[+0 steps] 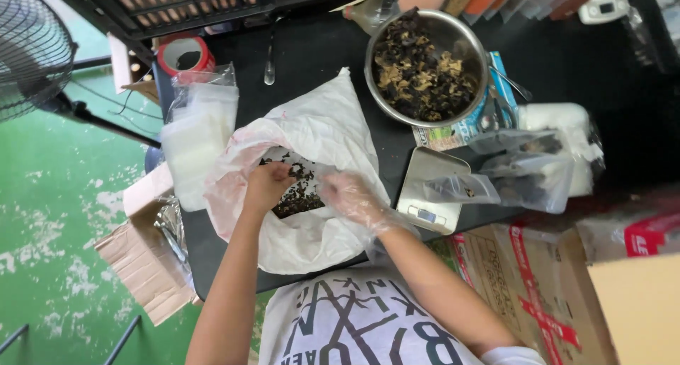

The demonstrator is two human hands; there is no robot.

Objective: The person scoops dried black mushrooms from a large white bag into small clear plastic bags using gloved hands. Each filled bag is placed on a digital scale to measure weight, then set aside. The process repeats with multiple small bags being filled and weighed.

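Observation:
A large white plastic bag [322, 128] lies open on the black table [312, 50], with dark dried pieces [301, 191] inside its mouth. My left hand [267, 184] is bare and closed, resting on the bag's opening among the dark pieces. My right hand [352, 198] wears a thin clear plastic glove and reaches into the same opening from the right. Whether either hand holds any pieces is hidden. A steel bowl [473, 53] of dark and tan dried pieces sits at the back right.
A small digital scale [431, 188] stands right of the bag, with filled clear pouches [524, 174] beside it. Empty clear bags [197, 128], a red tape roll [183, 53] and a spoon [270, 60] lie at the left. Cardboard boxes [524, 280] and a fan [28, 53] flank the table.

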